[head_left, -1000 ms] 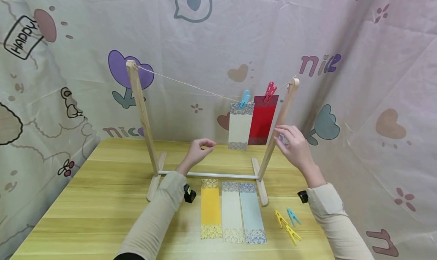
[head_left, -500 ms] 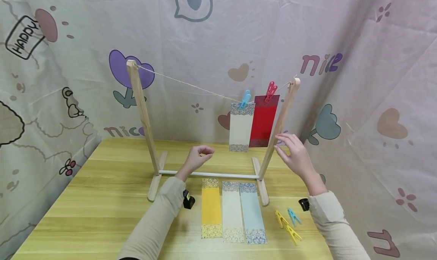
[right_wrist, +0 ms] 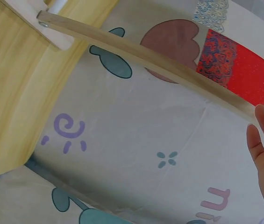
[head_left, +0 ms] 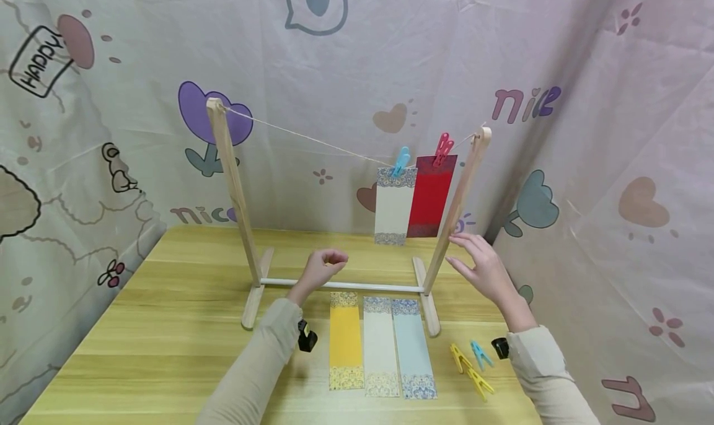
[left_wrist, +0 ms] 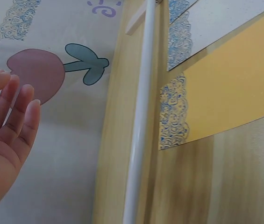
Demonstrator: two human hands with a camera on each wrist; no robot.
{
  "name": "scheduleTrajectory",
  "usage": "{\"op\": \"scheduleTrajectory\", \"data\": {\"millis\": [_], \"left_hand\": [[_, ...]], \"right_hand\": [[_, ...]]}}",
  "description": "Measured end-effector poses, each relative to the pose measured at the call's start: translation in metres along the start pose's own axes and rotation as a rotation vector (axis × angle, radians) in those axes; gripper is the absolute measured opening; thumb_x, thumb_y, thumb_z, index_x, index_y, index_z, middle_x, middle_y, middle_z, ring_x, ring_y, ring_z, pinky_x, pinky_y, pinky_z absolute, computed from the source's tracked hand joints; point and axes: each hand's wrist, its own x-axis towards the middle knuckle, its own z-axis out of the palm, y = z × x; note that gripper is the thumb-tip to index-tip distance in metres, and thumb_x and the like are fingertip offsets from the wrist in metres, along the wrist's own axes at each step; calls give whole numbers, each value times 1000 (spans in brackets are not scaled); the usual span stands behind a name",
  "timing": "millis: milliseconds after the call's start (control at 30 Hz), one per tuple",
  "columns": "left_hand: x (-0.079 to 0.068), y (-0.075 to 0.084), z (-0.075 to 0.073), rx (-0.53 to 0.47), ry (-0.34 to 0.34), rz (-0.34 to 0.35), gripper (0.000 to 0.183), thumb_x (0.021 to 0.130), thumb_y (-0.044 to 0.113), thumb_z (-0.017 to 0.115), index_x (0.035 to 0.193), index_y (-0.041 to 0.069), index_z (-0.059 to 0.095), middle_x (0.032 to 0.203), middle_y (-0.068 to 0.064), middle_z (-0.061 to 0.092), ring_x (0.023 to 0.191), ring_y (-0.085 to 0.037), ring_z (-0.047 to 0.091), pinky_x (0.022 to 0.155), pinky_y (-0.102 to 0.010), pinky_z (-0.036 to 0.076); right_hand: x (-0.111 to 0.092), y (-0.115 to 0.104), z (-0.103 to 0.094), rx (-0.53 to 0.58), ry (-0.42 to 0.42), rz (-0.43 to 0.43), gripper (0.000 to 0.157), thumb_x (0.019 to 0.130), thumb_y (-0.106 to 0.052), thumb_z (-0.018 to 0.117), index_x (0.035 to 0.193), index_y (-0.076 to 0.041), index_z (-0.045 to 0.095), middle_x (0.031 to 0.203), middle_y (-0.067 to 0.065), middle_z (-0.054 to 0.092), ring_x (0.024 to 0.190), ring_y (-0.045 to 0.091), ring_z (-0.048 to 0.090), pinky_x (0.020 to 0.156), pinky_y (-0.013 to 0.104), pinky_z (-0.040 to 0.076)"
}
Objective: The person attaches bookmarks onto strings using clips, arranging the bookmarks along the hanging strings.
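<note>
My left hand (head_left: 320, 269) hovers over the rack's white crossbar (head_left: 346, 285), fingers loosely bent, holding nothing. Beside the rack's right wooden post (head_left: 458, 205), my right hand (head_left: 484, 265) is raised with relaxed fingers and nothing in it; whether its fingertips touch the post I cannot tell. From the string (head_left: 312, 134) hang a cream paper strip (head_left: 393, 211) under a blue clothespin (head_left: 401, 162) and a red paper strip (head_left: 431, 196) under a red clothespin (head_left: 443, 149). On the table lie a yellow strip (head_left: 346, 338), a second cream strip (head_left: 380, 344) and a light blue strip (head_left: 414, 347).
Two yellow clothespins (head_left: 478, 383) and another blue clothespin (head_left: 481, 354) lie at the right of the wooden table (head_left: 167, 326). The left post (head_left: 231, 183) stands opposite the right one. A printed curtain (head_left: 312, 72) hangs behind and along the sides.
Both hands have moved down, the left toward the crossbar and the right along the post, away from the hanging strips. The hanging strips sway slightly.
</note>
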Motion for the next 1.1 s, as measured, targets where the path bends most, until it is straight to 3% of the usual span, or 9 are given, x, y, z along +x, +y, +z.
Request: {"op": "scheduleTrajectory", "data": {"millis": [133, 267, 500, 833, 967, 1100], "left_hand": [[-2, -7, 2, 0, 16, -4, 10, 79, -4, 62, 88, -6, 64, 83, -12, 63, 73, -17, 56, 62, -23, 48], [-6, -10, 4, -14, 16, -41, 10, 79, -5, 62, 88, -5, 64, 83, -14, 63, 74, -18, 56, 62, -21, 47], [-21, 2, 6, -52, -2, -51, 9, 79, -8, 60, 88, -9, 62, 82, -15, 62, 76, -26, 55, 62, -23, 47], [-24, -26, 9, -35, -10, -39, 10, 80, -4, 61, 89, -8, 62, 83, -12, 63, 74, -17, 55, 65, -22, 48], [-31, -13, 9, -48, -17, -45, 10, 79, -7, 60, 88, -11, 61, 84, -20, 62, 75, -24, 56, 65, -24, 48], [-32, -20, 10, -44, -15, -76, 11, 80, -6, 59, 89, -12, 61, 86, -23, 61, 76, -24, 56, 65, -24, 48]], "right_hand": [[-7, 0, 2, 18, -15, 26, 43, 75, -18, 73, 111, 1, 58, 113, 13, 56, 105, 27, 50, 83, 45, 44], [-11, -2, 5, 52, -21, 30, 50, 65, -5, 78, 110, 3, 58, 113, 14, 56, 105, 28, 50, 82, 43, 45], [-21, -3, 10, 96, -31, 33, 53, 62, -1, 78, 110, 4, 57, 111, 16, 56, 101, 28, 52, 73, 42, 49], [-39, 0, 24, 145, -2, -20, 49, 62, -5, 77, 108, 3, 60, 109, 15, 58, 101, 30, 51, 92, 22, 36], [-46, -1, 29, 161, -8, 1, 49, 62, -5, 78, 107, 2, 60, 110, 14, 58, 101, 30, 51, 92, 23, 36], [-53, -3, 31, 166, -21, 39, 49, 62, -5, 78, 107, 1, 61, 111, 13, 58, 102, 29, 50, 92, 21, 35]]}}
